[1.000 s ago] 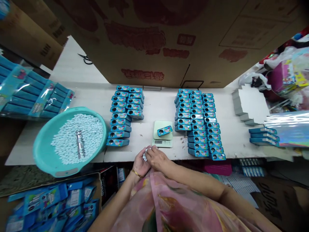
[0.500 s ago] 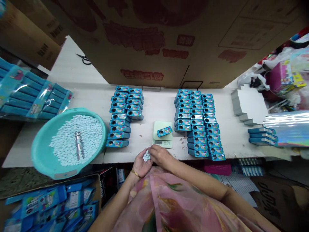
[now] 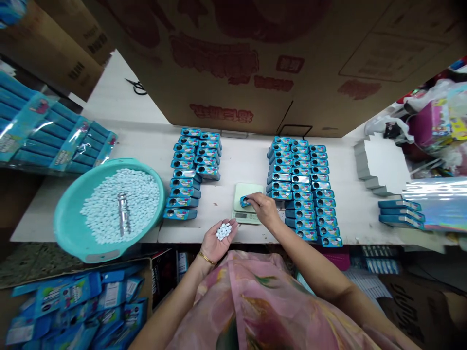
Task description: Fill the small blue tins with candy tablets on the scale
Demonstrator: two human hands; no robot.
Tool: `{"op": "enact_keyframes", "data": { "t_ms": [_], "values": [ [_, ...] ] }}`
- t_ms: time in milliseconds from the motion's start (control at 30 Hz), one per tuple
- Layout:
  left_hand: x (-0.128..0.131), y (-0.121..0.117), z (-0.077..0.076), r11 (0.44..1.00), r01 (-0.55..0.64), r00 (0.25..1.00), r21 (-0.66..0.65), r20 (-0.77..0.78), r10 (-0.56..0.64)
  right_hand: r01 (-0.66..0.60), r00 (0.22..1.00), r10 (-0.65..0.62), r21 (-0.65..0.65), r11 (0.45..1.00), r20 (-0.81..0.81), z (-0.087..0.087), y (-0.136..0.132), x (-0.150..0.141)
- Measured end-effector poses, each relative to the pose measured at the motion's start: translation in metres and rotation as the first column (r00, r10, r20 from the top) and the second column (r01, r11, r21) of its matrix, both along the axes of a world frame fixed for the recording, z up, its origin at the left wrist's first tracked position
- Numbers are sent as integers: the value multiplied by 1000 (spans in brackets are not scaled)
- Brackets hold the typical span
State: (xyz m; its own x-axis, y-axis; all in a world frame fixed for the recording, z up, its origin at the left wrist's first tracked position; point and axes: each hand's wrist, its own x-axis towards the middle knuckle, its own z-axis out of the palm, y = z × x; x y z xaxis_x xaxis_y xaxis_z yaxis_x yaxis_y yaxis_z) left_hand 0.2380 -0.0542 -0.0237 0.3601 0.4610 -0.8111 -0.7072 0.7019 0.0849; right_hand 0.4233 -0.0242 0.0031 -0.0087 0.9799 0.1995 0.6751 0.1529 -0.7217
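At the near edge of the desk [image 3: 204, 234], the left hand [image 3: 218, 243] lies palm up, grip open beneath pale pellets [image 3: 224, 231]; a level, slightly cupped palm should prevent spills. Near that edge, the blue tin [image 3: 244, 200] sits on the scale [image 3: 248, 188]. The right hand's [image 3: 265, 210] fingertips bunch at it; I cannot tell whether they pinch. A light, steadying touch seems best.

The right hand [image 3: 264, 210] has moved from the left hand [image 3: 214, 246], far and to the right, to the scale [image 3: 242, 188]; its fingertips are now at the blue box [image 3: 244, 201], partly covering it. The left palm is spread wider, exposing more white tablets [image 3: 224, 231].
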Motion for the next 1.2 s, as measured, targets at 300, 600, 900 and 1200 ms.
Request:
{"op": "enact_keyframes", "data": {
  "t_ms": [300,600,900,1200],
  "values": [
    [-8,-8,-1,997,30,1000,-65,-7,-31,74,989,-70,25,997,-133,23,-31,1],
    [-15,-11,-1,996,21,999,-82,-28,-24,101,991,-98,25,995,-85,14,-21,11],
    [-12,-11,-3,996,11,1000,-83,5,-10,-42,998,43,19,999,-48,18,-16,-14],
    [-4,5,-1,999,-18,1000,-45,19,19,-95,992,94,10,995,89,16,-18,7]
  ]
}}
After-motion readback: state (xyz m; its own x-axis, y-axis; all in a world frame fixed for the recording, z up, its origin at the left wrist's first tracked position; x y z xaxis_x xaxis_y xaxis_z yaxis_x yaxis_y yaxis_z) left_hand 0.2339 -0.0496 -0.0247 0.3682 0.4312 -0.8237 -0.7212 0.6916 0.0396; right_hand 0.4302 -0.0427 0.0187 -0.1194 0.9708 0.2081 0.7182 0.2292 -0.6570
